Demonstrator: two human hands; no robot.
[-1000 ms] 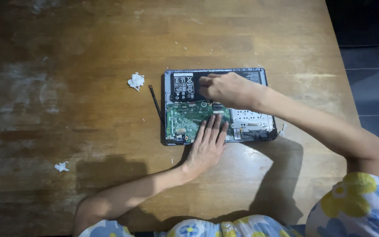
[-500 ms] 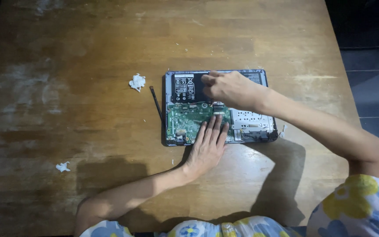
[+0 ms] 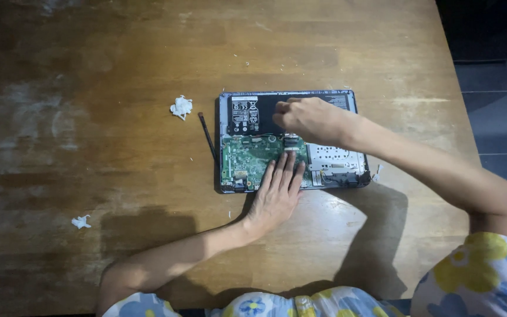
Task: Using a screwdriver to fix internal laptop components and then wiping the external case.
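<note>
While opened laptop (image 3: 330, 161) lies under both hands.

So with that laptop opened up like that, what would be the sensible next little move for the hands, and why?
Probably lift gently with the right hand, whose fingers rest on the black battery at the far edge of the opened laptop. The left hand lies flat on the green circuit board, steadying the case.

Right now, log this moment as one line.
left hand flat on green circuit board | right hand on black battery | opened laptop

Worn wooden table (image 3: 89, 147) (dark tiled floor (image 3: 494, 88))
</note>
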